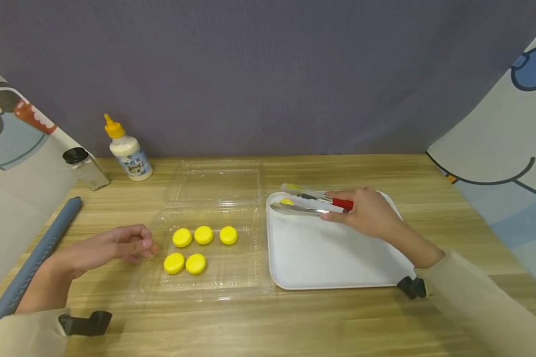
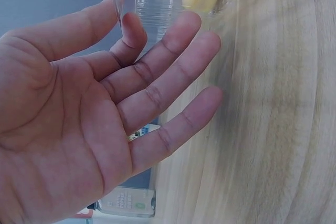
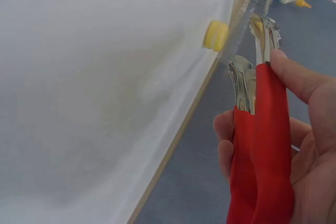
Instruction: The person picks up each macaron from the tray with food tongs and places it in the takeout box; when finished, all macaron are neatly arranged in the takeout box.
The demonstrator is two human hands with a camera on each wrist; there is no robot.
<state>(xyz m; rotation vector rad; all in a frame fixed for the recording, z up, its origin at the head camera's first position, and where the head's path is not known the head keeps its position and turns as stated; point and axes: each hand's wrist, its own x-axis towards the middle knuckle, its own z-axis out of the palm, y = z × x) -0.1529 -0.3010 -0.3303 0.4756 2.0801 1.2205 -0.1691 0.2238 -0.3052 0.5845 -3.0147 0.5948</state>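
My right hand (image 1: 372,213) grips red-handled metal tongs (image 3: 270,145) over the white tray (image 1: 335,267). The tong arms are spread, and between them in the head view a yellow macaron-like piece (image 1: 287,202) shows on the tray's far left corner. Seen from the right wrist, that piece (image 3: 216,35) lies apart from the tong tips. Several matching yellow pieces (image 1: 196,264) sit in two rows inside a clear plastic container (image 1: 236,267) with its lid laid back. My left hand (image 2: 105,93) pinches the container's left rim between thumb and index finger, the other fingers loosely extended.
Behind the left hand stand a white glue-like bottle (image 1: 131,156) with a yellow nozzle and a black-capped jar (image 1: 87,171). A blue-grey rod (image 1: 35,263) lies along the table's left side. A grey partition (image 1: 268,79) closes off the back.
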